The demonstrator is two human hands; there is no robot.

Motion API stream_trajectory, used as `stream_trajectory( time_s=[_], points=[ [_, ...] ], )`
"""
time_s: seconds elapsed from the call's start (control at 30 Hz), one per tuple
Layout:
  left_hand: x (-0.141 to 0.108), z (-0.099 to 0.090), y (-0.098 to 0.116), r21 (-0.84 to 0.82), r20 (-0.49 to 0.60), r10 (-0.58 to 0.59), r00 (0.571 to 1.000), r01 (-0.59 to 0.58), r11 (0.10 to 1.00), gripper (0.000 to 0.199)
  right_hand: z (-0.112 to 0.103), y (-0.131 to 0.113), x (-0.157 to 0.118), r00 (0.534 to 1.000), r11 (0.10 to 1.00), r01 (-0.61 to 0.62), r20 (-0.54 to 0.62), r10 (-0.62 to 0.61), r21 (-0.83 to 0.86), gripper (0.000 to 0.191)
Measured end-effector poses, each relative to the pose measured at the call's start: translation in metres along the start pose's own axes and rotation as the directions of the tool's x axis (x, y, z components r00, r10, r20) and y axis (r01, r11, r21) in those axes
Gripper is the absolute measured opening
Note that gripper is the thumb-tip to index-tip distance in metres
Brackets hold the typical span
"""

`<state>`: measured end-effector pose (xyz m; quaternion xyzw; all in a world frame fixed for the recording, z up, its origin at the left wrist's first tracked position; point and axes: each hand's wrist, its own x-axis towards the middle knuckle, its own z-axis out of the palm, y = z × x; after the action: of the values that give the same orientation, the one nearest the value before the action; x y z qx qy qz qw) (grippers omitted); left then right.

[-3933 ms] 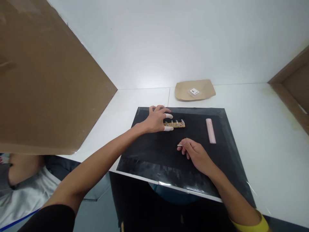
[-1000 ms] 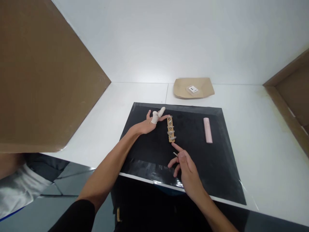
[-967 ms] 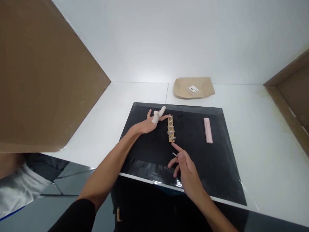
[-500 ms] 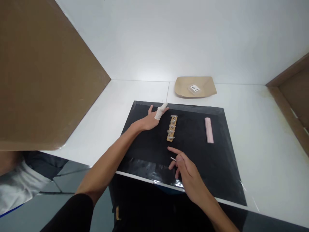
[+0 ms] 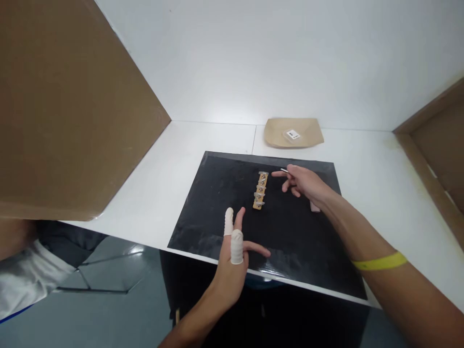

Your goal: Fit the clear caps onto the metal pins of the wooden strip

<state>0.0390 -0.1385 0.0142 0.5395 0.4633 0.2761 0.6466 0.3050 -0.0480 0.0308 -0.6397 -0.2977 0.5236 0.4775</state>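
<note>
A narrow yellow strip (image 5: 260, 191) with several small metal parts and clear crosspieces lies lengthwise on the black mat (image 5: 203, 208). My left hand (image 5: 234, 256) is near the mat's front edge, open with fingers spread and holding nothing. White finger covers are on two of its fingers. To the right of the strip's far end, my right hand (image 5: 304, 183) pinches a thin silvery rod (image 5: 284, 170) between thumb and index finger, its other fingers loosely curled. The rod's tip points left, and most of it is hidden in the hand. My right wrist mostly covers a pink bar (image 5: 314, 207).
Behind the mat stands a brown paper tray (image 5: 271, 139) holding a small clear case (image 5: 292, 135) with a white label. A brown panel (image 5: 72, 111) rises at left and a brown frame (image 5: 427, 159) at right. Part of another person (image 5: 32, 270) shows at lower left.
My left hand has drawn back from the far side of the mat to its front edge. My right hand has moved away from me beside the strip, still pinching the rod, now hiding much of the pink bar.
</note>
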Motion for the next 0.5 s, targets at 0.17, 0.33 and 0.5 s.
stream_trajectory(
  time_s=[0.17,0.33,0.5],
  points=[
    [0.002,0.014,0.007,-0.049,0.016,-0.048,0.999,0.048,0.998,0.089,0.010,-0.003,0.012,0.999,1.000,-0.022,0.042,0.023,-0.014,0.034],
    [0.004,0.017,0.006,-0.041,-0.044,0.043,0.998,-0.045,0.998,0.090,0.009,0.000,0.017,0.999,1.000,-0.003,0.038,0.003,0.007,0.035],
    [0.008,0.020,0.007,-0.023,-0.025,0.098,0.995,-0.099,0.995,0.089,0.008,0.002,0.020,0.999,1.000,-0.004,0.039,0.003,0.019,0.033]
  ],
)
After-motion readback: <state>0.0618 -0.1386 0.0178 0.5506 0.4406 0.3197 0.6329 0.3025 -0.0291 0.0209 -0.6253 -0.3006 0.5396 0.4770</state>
